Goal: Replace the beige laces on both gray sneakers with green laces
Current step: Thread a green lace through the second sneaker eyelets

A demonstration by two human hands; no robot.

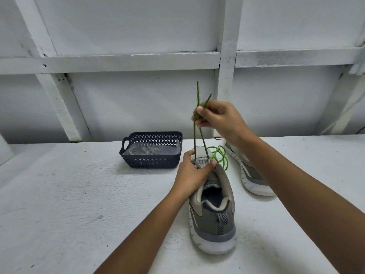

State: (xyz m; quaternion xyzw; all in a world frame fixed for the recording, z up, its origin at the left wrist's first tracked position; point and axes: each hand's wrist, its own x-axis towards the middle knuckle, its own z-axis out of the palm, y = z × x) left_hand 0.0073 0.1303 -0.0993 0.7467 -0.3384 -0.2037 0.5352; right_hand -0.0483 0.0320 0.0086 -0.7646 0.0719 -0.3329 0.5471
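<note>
Pinching the two dark-tipped ends of a thin green lace (pixel 194 135) between thumb and fingers, the right hand (pixel 219 117) holds them raised above the front of the near gray mesh sneaker (pixel 213 220) with a white sole. This shoe stands upright on the white painted table (pixel 79 194), heel toward the camera. Both strands run taut from that hand down into the shoe's front, entering beside the mesh tongue. The left hand (pixel 194 173) grips that front part, thumb on the right side of the tongue and fingers on the left. Just beyond the shoe's front, to the right, lies a loose coil of brighter green cord (pixel 220 153); whether it is a separate lace cannot be told. Close by on the shoe's right, the second gray sneaker (pixel 254 175) lies on its side, partly behind the right forearm. Beyond the shoe's front, to the left, sits a dark blue perforated plastic basket (pixel 152 161) holding a tangle of beige laces (pixel 144 150).
</note>
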